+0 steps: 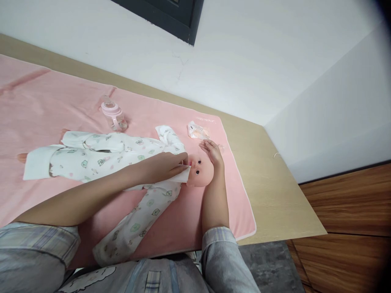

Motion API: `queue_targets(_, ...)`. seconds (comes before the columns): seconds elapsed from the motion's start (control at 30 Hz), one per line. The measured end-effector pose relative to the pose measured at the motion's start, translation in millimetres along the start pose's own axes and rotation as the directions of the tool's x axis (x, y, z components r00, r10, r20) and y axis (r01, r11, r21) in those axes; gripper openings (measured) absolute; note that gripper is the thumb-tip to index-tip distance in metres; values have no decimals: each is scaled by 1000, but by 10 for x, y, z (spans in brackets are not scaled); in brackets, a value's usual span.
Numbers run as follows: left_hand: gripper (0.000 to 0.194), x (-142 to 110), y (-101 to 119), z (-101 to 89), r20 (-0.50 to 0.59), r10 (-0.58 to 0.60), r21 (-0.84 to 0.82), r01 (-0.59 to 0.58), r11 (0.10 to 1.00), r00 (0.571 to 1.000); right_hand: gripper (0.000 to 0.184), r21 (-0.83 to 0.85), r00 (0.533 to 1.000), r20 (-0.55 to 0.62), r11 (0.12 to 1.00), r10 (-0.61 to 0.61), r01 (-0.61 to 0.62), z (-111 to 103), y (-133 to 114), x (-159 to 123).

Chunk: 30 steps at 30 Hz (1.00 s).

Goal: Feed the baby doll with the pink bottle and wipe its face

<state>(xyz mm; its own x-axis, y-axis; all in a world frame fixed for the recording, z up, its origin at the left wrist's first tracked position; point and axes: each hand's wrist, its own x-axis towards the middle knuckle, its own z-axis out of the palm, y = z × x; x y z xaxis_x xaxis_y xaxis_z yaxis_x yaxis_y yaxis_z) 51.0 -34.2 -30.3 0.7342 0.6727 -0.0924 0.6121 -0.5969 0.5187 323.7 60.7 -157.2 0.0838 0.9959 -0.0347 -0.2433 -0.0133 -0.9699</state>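
A baby doll (200, 171) in a white printed outfit (140, 151) lies on its back, its head toward the right. My left hand (169, 165) reaches across its chest and is closed on a white wipe (182, 175) at the doll's chin and neck. Part of the wipe is hidden under my fingers. My right hand (212, 151) rests along the far side of the doll's head, fingers stretched out and close together, with nothing seen in them. Just beyond those fingers lies a small clear plastic packet (197, 131) with something orange inside.
A pink baby bottle (114, 116) with a handle lies beyond the doll's legs. The pink blanket (39, 106) covers much of the wooden table (275, 195). A white wall (232, 61) runs along the back, and wood-grain panels (351, 199) stand to the right.
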Motion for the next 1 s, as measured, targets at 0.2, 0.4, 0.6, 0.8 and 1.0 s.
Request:
queue_targets(0.2,20,63,-59,55,-4,31,37,-31,999,1000,21,-31,1000,-19,999,13,-13,3,7,-2)
queue_targets(0.4,17,95,-77,89,-65,8,98,-2,995,998,20,-29,1000,-20,1000,13,-13,21,-18,-17)
queue_targets(0.6,17,108,-84,101,-80,18,100,-10,995,997,19,-55,998,-41,997,50,-52,23,-28,3)
queue_targets(0.8,18,120,-147,101,-157,44,131,-23,991,987,17,-46,998,-45,998,49,-51,21,-19,11)
queue_targets(1.0,18,145,-158,81,-156,43,167,-17,986,987,16,-51,998,-47,997,49,-52,25,-28,2)
